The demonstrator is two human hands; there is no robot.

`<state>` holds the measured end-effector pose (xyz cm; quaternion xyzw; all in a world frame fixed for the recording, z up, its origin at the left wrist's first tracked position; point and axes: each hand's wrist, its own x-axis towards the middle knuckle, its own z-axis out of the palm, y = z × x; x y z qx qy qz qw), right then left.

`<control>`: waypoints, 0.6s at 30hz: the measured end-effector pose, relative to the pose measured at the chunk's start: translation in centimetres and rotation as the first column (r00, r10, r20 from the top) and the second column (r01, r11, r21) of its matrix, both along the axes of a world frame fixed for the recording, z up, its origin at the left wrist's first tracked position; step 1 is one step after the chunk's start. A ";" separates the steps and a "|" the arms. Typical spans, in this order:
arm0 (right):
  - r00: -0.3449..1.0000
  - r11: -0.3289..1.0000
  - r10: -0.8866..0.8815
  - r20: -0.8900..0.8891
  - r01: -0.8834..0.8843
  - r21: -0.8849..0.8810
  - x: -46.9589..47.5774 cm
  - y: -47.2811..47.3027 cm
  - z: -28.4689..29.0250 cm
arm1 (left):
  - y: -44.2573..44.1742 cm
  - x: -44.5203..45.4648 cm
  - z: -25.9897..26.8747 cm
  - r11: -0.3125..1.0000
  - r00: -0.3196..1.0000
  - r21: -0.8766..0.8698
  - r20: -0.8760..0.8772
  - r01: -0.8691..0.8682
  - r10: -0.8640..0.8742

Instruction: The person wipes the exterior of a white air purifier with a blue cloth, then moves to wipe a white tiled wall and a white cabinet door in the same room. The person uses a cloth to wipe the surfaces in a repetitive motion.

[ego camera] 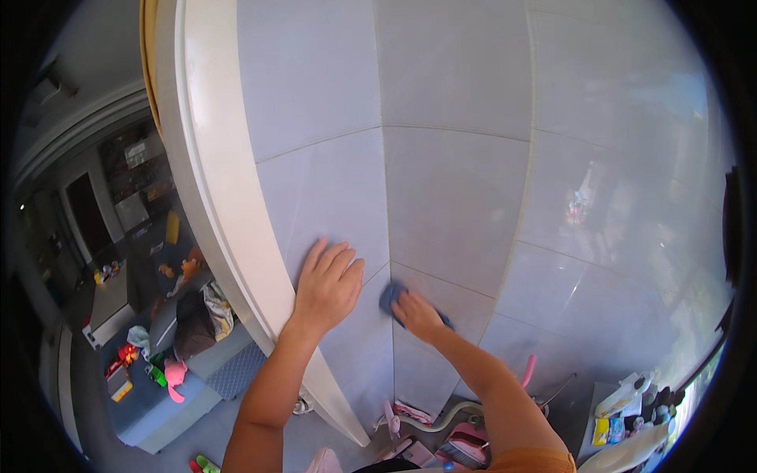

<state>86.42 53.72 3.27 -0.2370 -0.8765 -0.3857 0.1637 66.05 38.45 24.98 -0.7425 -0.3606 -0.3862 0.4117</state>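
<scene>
Both my hands are against a corner of grey wall tiles (455,201). My left hand (331,284) lies flat on the left tile face, fingers spread, beside the cream door frame (227,195), and holds nothing. A dark blue cloth (390,297) is pressed to the right tile face, close to the corner joint, under my right hand (417,313). Part of the cloth shows beyond the wrist; the rest is hidden by the hand.
Below my arms are a pink dustpan with a brush (464,446) and a pale hose (455,411). Bottles and packets (627,408) stand on a surface at lower right. Through the doorway, a sofa (159,417) holds toys and clothes.
</scene>
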 end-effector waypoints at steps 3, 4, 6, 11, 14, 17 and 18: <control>0.993 0.989 0.029 0.112 -0.013 -0.147 2.4 -2.1 -4.5 | 0.3 -0.4 -0.8 0.999 0.999 -0.022 -0.008 0.033 -0.033; 0.990 0.973 -0.008 0.138 0.039 -0.225 2.8 -2.6 -4.4 | 0.2 -0.4 -0.8 0.999 0.999 -0.016 -0.007 0.047 -0.047; 1.000 0.989 -0.009 -0.025 0.005 -0.147 3.8 -3.8 -0.5 | 0.0 -0.3 -0.8 0.997 0.997 -0.008 0.002 0.075 -0.075; 0.930 0.907 0.216 -0.298 -0.078 0.413 7.0 -5.9 20.1 | -0.2 -0.9 -0.8 0.996 0.997 -0.052 0.037 0.067 -0.066; 0.914 0.821 0.217 -0.344 0.020 0.570 9.9 -4.6 32.7 | 0.0 -0.3 -0.6 0.996 0.996 -0.047 0.050 0.079 -0.077; 0.863 0.700 0.070 -0.500 0.315 0.641 9.9 -4.8 43.6 | 0.3 0.0 -0.4 0.997 0.998 -0.045 0.031 0.055 -0.053; 0.843 0.646 0.083 -0.531 0.360 0.673 9.4 -4.1 46.0 | 0.4 -0.1 -0.4 0.998 0.999 -0.054 0.019 0.031 -0.030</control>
